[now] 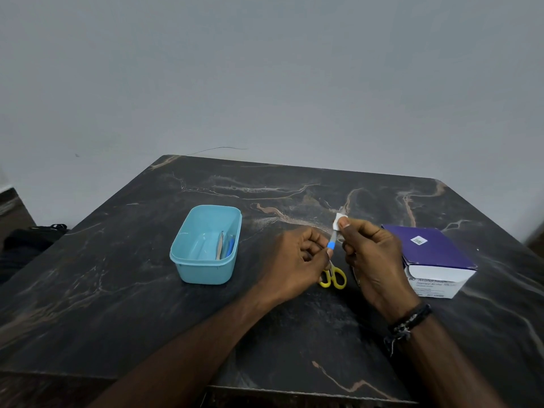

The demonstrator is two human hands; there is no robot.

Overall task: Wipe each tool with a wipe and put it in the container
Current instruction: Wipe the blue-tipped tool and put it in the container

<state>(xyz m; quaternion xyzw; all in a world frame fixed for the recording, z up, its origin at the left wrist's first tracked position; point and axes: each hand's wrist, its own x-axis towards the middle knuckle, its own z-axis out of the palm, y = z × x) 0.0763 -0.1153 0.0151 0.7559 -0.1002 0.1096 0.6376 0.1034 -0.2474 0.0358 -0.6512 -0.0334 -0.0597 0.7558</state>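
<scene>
My left hand (297, 259) grips the blue handle end of a thin tool (331, 244) above the table. My right hand (371, 254) pinches a small white wipe (338, 221) around the tool's upper end. Below and between the two hands, yellow-handled scissors (334, 278) lie on the table, their blades hidden by my hands. To the left stands a light blue container (206, 270), open, with a metal tool and a blue-handled tool (226, 246) lying inside along its right wall.
A purple and white box of alcohol swabs (432, 260) sits at the right. The dark marble table (117, 304) ends at a grey wall behind. A dark bag (29, 240) lies on the floor at the far left.
</scene>
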